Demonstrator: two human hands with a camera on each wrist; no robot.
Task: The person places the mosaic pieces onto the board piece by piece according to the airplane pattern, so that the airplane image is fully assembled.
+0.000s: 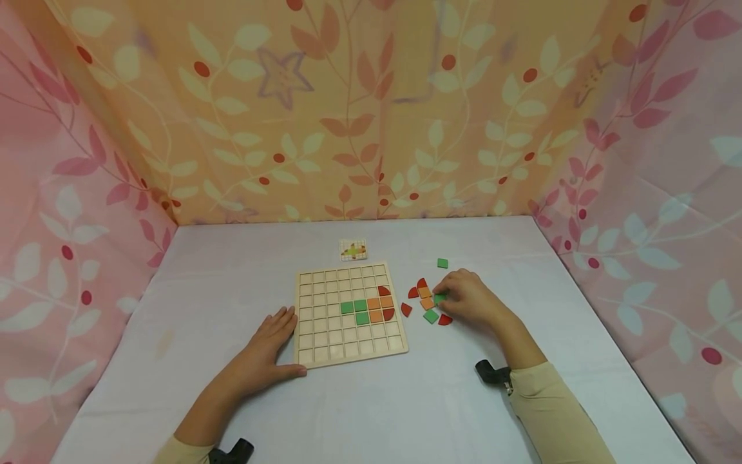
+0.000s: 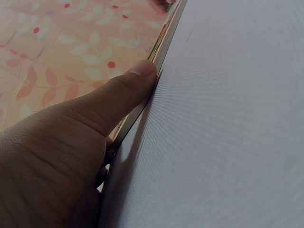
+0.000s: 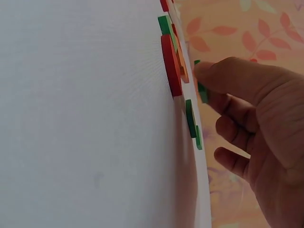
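Observation:
A square wooden grid board [image 1: 324, 338] lies on the table. On its right half sit green squares [image 1: 346, 308], orange squares [image 1: 375, 316] and red quarter-round tiles [image 1: 388, 314]. My left hand [image 1: 261, 357] touches the board's left edge with fingers stretched out, its thumb [image 2: 135, 78] at the near corner. To the right of the board, my right hand [image 1: 472, 298] pinches a green square tile [image 3: 202, 90] between thumb and fingers, held above the table in the right wrist view. Loose tiles lie beside that hand: red quarter-rounds [image 1: 445, 319], orange squares [image 1: 427, 303] and a green square [image 1: 431, 316].
Behind the board lies a small pattern card [image 1: 353, 250] with a coloured figure on a grid. Another green square [image 1: 443, 263] lies apart, beyond my right hand. Floral cloth walls [image 1: 348, 129] enclose the white table [image 1: 220, 277] at the back and both sides.

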